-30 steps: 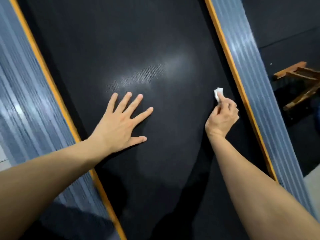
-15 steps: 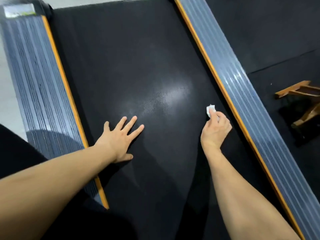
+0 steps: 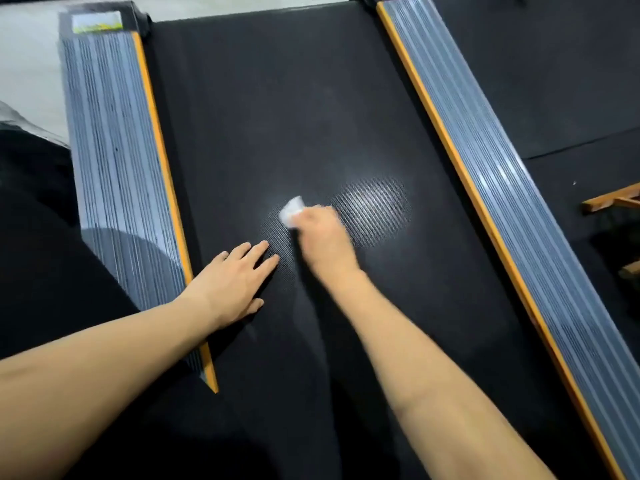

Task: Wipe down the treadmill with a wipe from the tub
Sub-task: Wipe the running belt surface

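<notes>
The treadmill's black belt (image 3: 277,109) fills the middle of the view, between two grey ribbed side rails with orange edging, one on the left (image 3: 117,174) and one on the right (image 3: 502,188). My right hand (image 3: 322,239), blurred by motion, grips a small crumpled white wipe (image 3: 292,210) against the belt near its centre. My left hand (image 3: 233,280) lies flat on the belt with straight fingers, close to the left rail and just below-left of the wipe. No tub is in view.
Black floor mats (image 3: 554,81) lie to the right of the treadmill, with a wooden frame (image 3: 613,199) at the right edge. Pale floor (image 3: 27,64) shows at the upper left. My dark clothing (image 3: 41,271) covers the lower left.
My right hand has swept the wipe leftward from beside the right rail to the belt's centre. The view has tilted up, showing the belt's far end. My left hand stays flat on the belt.
</notes>
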A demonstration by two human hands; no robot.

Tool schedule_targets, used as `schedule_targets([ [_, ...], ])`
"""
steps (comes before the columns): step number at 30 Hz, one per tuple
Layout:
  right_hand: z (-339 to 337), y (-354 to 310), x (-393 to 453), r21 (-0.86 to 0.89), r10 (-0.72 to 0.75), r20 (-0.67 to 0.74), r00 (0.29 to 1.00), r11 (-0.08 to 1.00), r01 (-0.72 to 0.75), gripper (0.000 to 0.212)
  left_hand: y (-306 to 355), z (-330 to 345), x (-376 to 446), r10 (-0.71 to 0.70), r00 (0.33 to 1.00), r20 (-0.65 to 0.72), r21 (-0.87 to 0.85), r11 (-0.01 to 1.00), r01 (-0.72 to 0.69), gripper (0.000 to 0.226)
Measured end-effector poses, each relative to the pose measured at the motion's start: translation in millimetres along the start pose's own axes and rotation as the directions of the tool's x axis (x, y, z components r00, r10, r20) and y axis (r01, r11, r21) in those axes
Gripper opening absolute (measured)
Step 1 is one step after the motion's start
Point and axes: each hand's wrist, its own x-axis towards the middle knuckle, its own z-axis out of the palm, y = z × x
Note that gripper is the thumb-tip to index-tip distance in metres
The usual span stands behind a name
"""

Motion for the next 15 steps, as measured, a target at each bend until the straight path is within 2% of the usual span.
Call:
schedule_targets([
  [2, 3.0, -9.5, -8.5, -0.018, -0.260, 0.103, 0.960, 0.965, 0.263, 0.035, 0.5, 1.9, -3.8, 0.006, 1.000, -0.008, 0.003, 1.000, -0.006, 0.081],
  [3, -7.3, 9.5, -4.3, -0.033, -0.276, 0.092, 0.957, 0.959, 0.280, 0.029, 0.6, 5.1, -6.0, 0.013, 1.000, -0.016, 0.012, 1.000, -0.012, 0.080],
  [4, -20.1, 40.0, 1.2, -0.081, -0.190, 0.054, 0.980, 0.978, 0.194, 0.027, 0.2, 8.4, -7.1, 0.026, 0.999, -0.025, 0.029, 0.999, -0.026, 0.079],
  [6, -53.9, 112.8, 3.3, -0.241, 0.113, -0.091, 0.989, 0.961, -0.132, 0.035, 0.2, 15.2, -8.9, 0.072, 0.997, -0.023, 0.050, 0.996, -0.071, 0.078],
  [8, -83.3, 163.6, -7.9, -0.275, 0.398, -0.194, 0.897, 0.855, -0.439, 0.041, 2.4, 19.8, -9.5, 0.092, 0.996, -0.019, 0.059, 0.994, -0.091, 0.078],
  [9, -83.7, 172.2, -8.6, -0.269, 0.474, -0.221, 0.852, 0.810, -0.521, 0.040, 3.7, 20.9, -9.5, 0.092, 0.995, -0.026, 0.063, 0.994, -0.090, 0.078],
  [11, -74.4, 143.0, 5.2, -0.246, 0.556, -0.261, 0.789, 0.752, -0.612, 0.034, 5.3, 22.7, -10.7, 0.098, 0.995, -0.032, 0.056, 0.994, -0.096, 0.079],
  [12, -63.6, 117.5, 14.5, -0.191, 0.551, -0.261, 0.793, 0.776, -0.602, 0.032, 5.7, 23.7, -11.6, 0.100, 0.995, -0.030, 0.053, 0.994, -0.099, 0.080],
  [13, -51.2, 84.7, 21.0, -0.115, 0.497, -0.217, 0.840, 0.841, -0.528, 0.031, 5.2, 25.1, -12.3, 0.101, 0.995, -0.026, 0.056, 0.993, -0.100, 0.081],
  [15, -18.7, 15.2, 24.1, -0.024, 0.190, -0.057, 0.980, 0.981, -0.192, 0.035, 3.1, 27.4, -14.1, 0.104, 0.995, -0.003, 0.067, 0.992, -0.104, 0.085],
])
